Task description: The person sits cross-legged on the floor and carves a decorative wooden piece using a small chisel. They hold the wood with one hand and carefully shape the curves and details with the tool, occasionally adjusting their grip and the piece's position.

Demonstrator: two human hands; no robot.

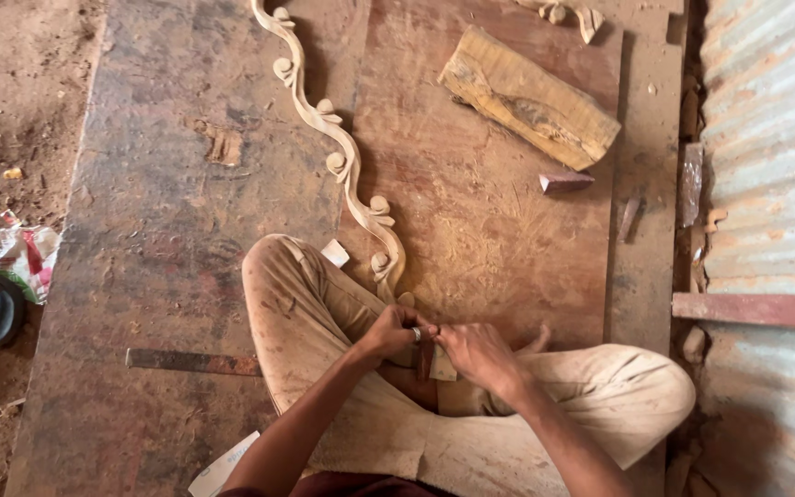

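Observation:
I sit cross-legged on a worn wooden platform [158, 230]. A long carved wooden scroll strip [347, 170] with leaf curls runs from the top of the view down to my lap. My left hand [393, 333], wearing a ring, and my right hand [476, 354] meet over my knees at the strip's near end. Both hands are closed around a small dark tool or wood piece [426, 359] between them; what exactly it is cannot be made out.
A rough wood block [528, 97] lies at the upper right, with a small reddish wedge [565, 181] below it. A flat metal bar [190, 362] lies left of my knee. A corrugated metal wall [770, 184] borders the right. A crumpled bag [11, 253] lies on the dirt at left.

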